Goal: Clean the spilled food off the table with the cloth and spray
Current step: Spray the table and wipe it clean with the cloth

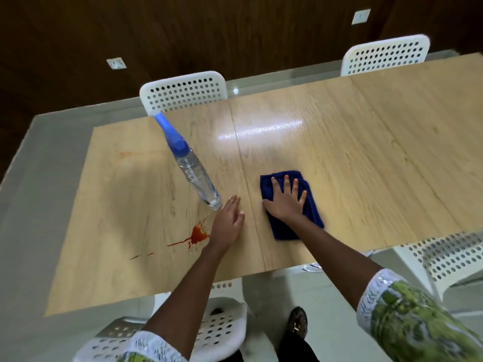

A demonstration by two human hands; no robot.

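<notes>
A red sauce splatter [196, 236] with thin streaks lies on the light wooden table [366, 158] near its front left. A fainter orange smear [125, 153] marks the far left. A clear spray bottle with a blue nozzle [192, 168] stands upright just beyond the splatter. My left hand [227, 222] reaches out with straight fingers, its tips just short of the bottle's base. My right hand [286, 201] presses flat with spread fingers on a folded dark blue cloth [312, 210] lying on the table to the right of the bottle.
White perforated chairs stand around the table: two at the far side [183, 92] [386, 56], one at the right [449, 259], and one under the near edge [219, 327]. A shoe [296, 322] shows on the pale floor.
</notes>
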